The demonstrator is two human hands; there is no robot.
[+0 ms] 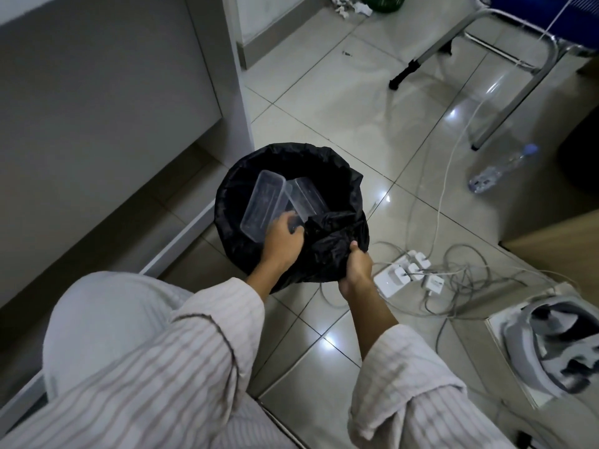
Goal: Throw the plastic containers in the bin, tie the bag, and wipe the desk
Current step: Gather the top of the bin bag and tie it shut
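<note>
At frame centre, the two clear rectangular plastic containers [264,205] lie inside the black bag-lined round bin [240,254]; the left hand [281,242] reaches into its mouth, grip undeterminable, while the right hand [356,265] clamps gathered black bag plastic [327,241], apparently for tying.

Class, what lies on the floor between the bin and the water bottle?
In the head view, only bare tiles and white cables lie between bin and bottle.

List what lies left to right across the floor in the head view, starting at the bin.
Black-bagged bin holding clear plastic containers → white power strip with chargers → tangle of grey cables → plastic water bottle → white headset.
</note>
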